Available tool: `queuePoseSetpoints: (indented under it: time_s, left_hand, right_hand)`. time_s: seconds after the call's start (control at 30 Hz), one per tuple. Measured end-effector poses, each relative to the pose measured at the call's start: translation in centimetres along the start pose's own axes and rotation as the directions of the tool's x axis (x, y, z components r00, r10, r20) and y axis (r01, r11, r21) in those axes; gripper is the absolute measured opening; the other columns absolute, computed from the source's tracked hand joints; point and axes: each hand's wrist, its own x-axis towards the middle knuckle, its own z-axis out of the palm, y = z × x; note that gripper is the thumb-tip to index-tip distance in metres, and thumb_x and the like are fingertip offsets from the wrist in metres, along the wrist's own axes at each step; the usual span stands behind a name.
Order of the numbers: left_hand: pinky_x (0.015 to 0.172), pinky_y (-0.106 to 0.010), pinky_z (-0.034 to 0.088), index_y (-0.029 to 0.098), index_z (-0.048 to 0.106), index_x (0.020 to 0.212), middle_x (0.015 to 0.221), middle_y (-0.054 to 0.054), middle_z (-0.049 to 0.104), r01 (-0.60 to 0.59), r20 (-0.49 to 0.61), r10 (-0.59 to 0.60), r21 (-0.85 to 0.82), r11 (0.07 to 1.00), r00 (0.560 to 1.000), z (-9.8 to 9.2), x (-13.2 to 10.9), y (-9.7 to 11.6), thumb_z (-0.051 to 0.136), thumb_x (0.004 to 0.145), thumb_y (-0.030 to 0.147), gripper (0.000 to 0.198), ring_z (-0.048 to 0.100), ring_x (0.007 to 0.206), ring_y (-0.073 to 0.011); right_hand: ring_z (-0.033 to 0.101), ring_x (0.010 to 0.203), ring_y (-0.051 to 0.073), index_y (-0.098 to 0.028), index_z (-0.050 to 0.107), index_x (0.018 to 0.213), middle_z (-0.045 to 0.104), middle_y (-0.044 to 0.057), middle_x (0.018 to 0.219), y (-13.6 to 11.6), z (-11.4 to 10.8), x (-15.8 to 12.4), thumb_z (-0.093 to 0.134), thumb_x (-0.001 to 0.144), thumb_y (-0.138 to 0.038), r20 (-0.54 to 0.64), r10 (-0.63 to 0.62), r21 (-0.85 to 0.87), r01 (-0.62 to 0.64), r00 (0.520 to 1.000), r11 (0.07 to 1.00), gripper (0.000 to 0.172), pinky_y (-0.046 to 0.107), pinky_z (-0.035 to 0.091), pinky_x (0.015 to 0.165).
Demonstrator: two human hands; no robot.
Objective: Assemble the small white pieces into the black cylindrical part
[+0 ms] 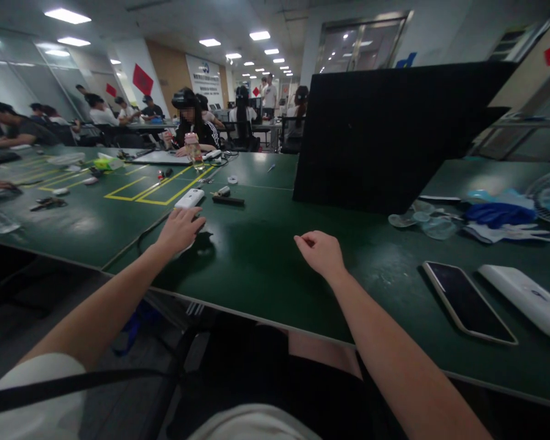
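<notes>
My left hand (182, 229) reaches over the green table (252, 256), its fingers spread. Beneath its palm is a partly hidden pale object with a cable, too covered to name. Just beyond the fingertips lies a white device (189, 198), and to its right a dark bar-shaped item (228, 200). My right hand (319, 250) is curled above the table in front of a large black panel (371, 134), thumb and fingers together. Whether anything small is inside that pinch cannot be made out.
At the right lie a phone (470, 302), a white power bank (527, 299), blue and white gloves (502, 217) and clear plastic pieces (433, 223). A bottle (194, 153) stands near a seated person (195, 125) across the table. Yellow tape marks the left side.
</notes>
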Motion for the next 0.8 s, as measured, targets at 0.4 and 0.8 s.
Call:
queuePoseSetpoints:
  time_s: [0.4,0.8]
  left_hand:
    - [0.103,-0.039,0.047,0.012,0.044,0.137,0.130,-0.017,0.063,0.545,0.059,-0.608,-0.518,0.660,0.792,6.2,5.5,1.3,0.051,0.096,0.044,0.052,0.062,0.116,-0.0241]
    - [0.096,-0.041,0.050,0.018,0.041,0.140,0.127,-0.019,0.066,0.253,0.233,-0.160,-0.455,0.854,0.959,6.9,8.4,15.3,0.050,0.096,0.051,0.056,0.067,0.114,-0.0304]
  right_hand:
    - [0.062,0.071,0.019,-0.022,0.071,0.084,0.069,0.003,0.082,0.3,0.3,0.1,0.054,0.095,-0.049,0.053,0.024,-0.026,-0.023,0.998,0.999,0.034,0.034,0.049,0.064]
    - [0.055,0.054,0.018,-0.022,0.064,0.073,0.061,0.003,0.061,1.3,-0.9,0.7,0.039,0.096,-0.068,-0.127,0.185,0.110,-0.172,0.974,0.979,0.058,0.033,0.044,0.055]
